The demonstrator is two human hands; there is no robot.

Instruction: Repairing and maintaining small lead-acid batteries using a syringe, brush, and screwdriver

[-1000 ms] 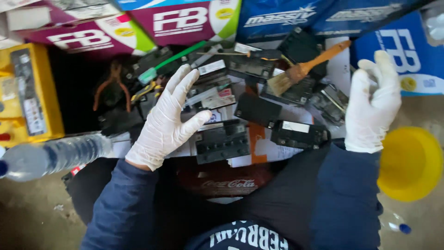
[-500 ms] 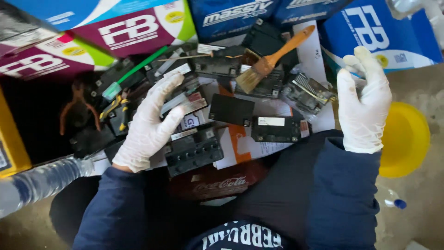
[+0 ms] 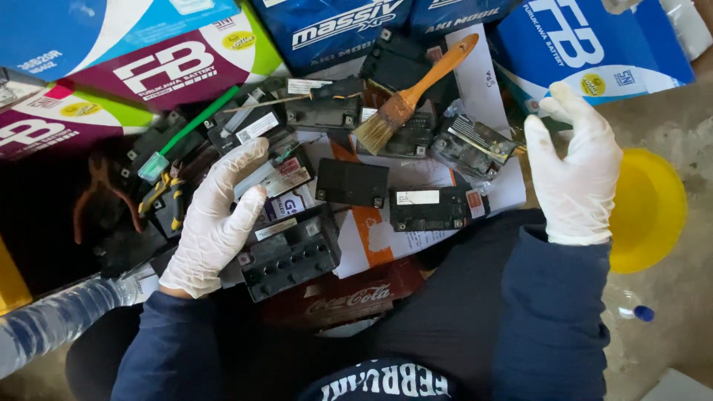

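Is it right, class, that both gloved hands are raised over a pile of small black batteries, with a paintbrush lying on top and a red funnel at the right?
Not quite: the funnel is yellow, not red, as the head view shows. The rest stands: the left hand and right hand are gloved, over small black batteries, with the paintbrush on top.

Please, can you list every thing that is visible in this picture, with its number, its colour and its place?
Small black box-shaped batteries: about eight, black, centre heap.
Wooden-handled paintbrush: one, orange-brown, on the batteries at the top.
Green-handled tool: one, green, upper left.
Orange-handled pliers: one, far left.
Printed cardboard cartons: several, blue and maroon, along the top.
Yellow plastic bowl: one, right edge.
Clear plastic bottle: one, lower left.
Red printed sheet: one, under the nearest battery.
Left hand: white glove, resting on the batteries.
Right hand: white glove, raised, holding nothing visible.
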